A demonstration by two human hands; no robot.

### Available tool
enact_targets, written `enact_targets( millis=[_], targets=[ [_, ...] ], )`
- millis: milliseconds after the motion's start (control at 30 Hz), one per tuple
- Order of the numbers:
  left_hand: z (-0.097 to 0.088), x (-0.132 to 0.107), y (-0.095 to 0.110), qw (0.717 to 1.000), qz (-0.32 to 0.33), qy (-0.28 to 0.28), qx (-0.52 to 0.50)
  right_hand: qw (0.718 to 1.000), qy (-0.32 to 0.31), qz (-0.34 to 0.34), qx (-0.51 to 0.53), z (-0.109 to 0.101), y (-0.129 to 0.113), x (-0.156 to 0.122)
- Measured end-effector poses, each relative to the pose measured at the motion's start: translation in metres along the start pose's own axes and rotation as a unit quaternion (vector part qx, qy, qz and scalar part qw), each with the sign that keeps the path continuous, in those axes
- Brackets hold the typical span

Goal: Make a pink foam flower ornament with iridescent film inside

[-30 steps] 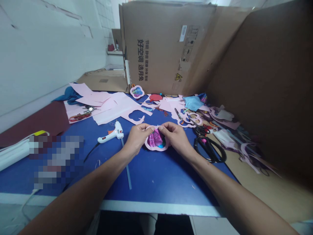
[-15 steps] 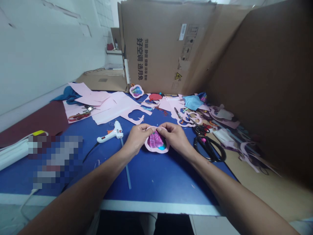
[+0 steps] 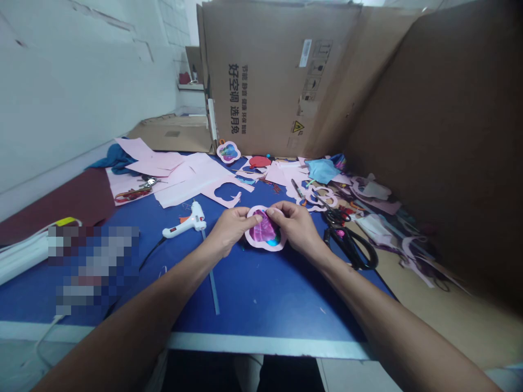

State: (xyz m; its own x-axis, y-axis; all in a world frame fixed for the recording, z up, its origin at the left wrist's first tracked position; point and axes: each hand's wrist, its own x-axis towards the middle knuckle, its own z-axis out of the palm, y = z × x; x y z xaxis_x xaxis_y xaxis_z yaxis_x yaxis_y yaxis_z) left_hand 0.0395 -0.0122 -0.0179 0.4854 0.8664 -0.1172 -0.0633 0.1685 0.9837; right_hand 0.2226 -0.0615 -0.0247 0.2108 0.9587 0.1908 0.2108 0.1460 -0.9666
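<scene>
Up the tabletop a touch, that's the move: the pink paper frame (image 3: 265, 246) sits slightly farther from the body than in the last look, and both hands went with it.

What's in it?

A shiny purple-and-teal film (image 3: 261, 230) fills its scalloped, cloud-like opening.

And the hands?

Both are closed in on it, neither spread wide. The left hand (image 3: 232, 231) pinches the rim from one side, the right hand (image 3: 295, 228) from the other, with the fingertips close together over the top edge. Whether the frame rests on the blue tabletop (image 3: 261, 294) or sits just above it, I can't tell.

What's closest on each side?

On the left, a white hot glue gun (image 3: 188, 225) lying on its side, with a long clear glue stick (image 3: 211, 277) just beside it. On the right, black-handled scissors (image 3: 350, 247), with a smaller pair of scissors (image 3: 335, 216) just beyond them.

Anything farther back?

Pink paper sheets, one with a cloud-shaped hole (image 3: 216, 197) cut from it, spread out ahead of the frame. A second frame with coloured film (image 3: 228, 152) lies at the far edge, by a cardboard box panel (image 3: 278, 81).
</scene>
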Motion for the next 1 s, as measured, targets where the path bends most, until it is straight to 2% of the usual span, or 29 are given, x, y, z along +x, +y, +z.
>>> enact_targets(
  millis=[233, 400, 767, 867, 1000],
  targets=[
    [0.0, 0.002, -0.004, 1.0, 0.01, 0.002, 0.014, 1.0, -0.004, -0.002, -0.008, 0.0, 0.0, 0.0],
    [0.0, 0.003, -0.005, 1.0, 0.014, -0.002, -0.014, 1.0, -0.014, -0.001, -0.012, 0.001, -0.003, -0.002],
    [-0.003, 0.002, -0.004, 0.998, 0.053, 0.03, 0.015, 0.998, -0.057, -0.012, -0.01, 0.007, -0.003, -0.006],
    [-0.003, 0.003, -0.004, 0.997, 0.062, 0.044, 0.027, 0.998, -0.061, 0.009, 0.011, 0.004, -0.005, -0.005],
    [-0.004, 0.005, -0.004, 0.995, 0.068, 0.066, 0.027, 0.997, -0.035, 0.047, 0.05, -0.006, -0.01, -0.001]
  ],
)
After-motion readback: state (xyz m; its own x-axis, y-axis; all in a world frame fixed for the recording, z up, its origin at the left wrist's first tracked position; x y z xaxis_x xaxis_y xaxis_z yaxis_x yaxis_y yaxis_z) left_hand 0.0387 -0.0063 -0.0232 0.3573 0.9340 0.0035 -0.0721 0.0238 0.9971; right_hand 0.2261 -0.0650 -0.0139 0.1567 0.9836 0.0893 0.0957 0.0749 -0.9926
